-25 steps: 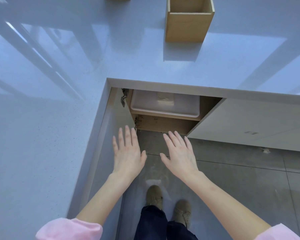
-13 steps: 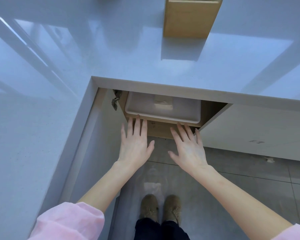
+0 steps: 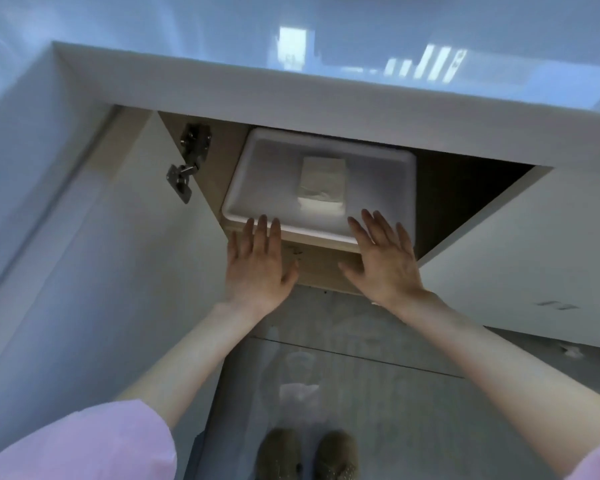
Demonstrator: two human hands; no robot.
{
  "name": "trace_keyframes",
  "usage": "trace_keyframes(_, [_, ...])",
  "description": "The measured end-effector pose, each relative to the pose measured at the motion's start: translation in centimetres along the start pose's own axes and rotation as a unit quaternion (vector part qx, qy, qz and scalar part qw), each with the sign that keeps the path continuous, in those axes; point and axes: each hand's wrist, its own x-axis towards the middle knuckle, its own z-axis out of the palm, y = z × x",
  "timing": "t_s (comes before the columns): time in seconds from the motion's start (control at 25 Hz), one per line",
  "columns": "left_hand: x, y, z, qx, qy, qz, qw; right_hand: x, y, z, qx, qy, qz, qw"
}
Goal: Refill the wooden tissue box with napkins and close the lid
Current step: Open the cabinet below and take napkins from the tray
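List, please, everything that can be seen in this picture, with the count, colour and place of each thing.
countertop: one, white and glossy, across the top, overhanging the cabinet.
cabinet opening: one, brown wood inside, under the countertop.
cabinet doors: two, white, swung open at left and right.
hinge: one, metal, on the cabinet's left inner wall.
tray: one, white plastic, on the shelf inside the cabinet.
napkins: one stack, white, in the middle of the tray.
floor: grey tiles, below.
shoes: two, tan, bottom centre.
sleeves: two, pink, bottom corners.
left hand: open, fingertips at the tray's front rim.
right hand: open, fingers at the tray's front right corner.
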Motion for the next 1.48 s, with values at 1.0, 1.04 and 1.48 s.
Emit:
trace_keyframes(1.0, [19.1, 1.8, 4.1, -0.508, -0.063, -0.204, 0.834, 17.8, 2.5, 4.2, 0.326, -0.035, 0.214, 0.92])
trace_keyframes(1.04, [19.4, 1.9, 4.6, -0.468, -0.06, -0.199, 0.859, 17.8, 2.3, 4.3, 0.339, -0.038, 0.219, 0.914])
trace_keyframes(1.48, [18.5, 1.2, 4.5, -0.485, -0.073, -0.158, 0.857, 17.3, 1.9, 4.7, 0.566, -0.052, 0.279, 0.774])
